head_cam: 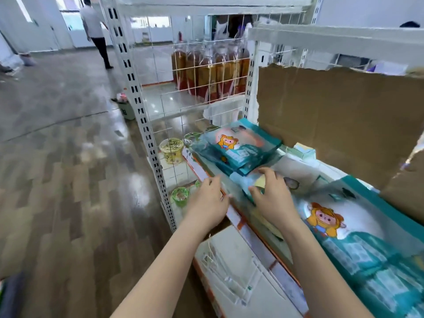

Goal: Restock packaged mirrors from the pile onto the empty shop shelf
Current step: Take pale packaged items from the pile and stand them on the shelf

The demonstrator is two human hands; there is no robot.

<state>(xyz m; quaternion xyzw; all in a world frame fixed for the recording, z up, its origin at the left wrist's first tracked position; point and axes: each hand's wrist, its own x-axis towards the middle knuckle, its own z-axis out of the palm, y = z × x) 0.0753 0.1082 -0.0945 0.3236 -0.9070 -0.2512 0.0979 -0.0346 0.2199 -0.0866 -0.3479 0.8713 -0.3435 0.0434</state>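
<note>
Teal packaged mirrors with an orange cartoon figure lie on the white shop shelf [250, 237]. One stack of mirrors [238, 148] sits at the far left end. A larger mirror pack [358, 239] lies at the near right. Between them my right hand [273, 198] presses down on a small teal pack [243, 182], fingers curled over its edge. My left hand [208, 200] hovers at the shelf's front edge, fingers apart and holding nothing.
A torn cardboard sheet [339, 120] stands behind the shelf. The wire grid side panel [183, 111] closes the left end, with noodle cups [172, 150] below and bottles [211, 70] behind. A lower white shelf [234, 271] juts out. A person [96, 28] walks away over the wooden floor.
</note>
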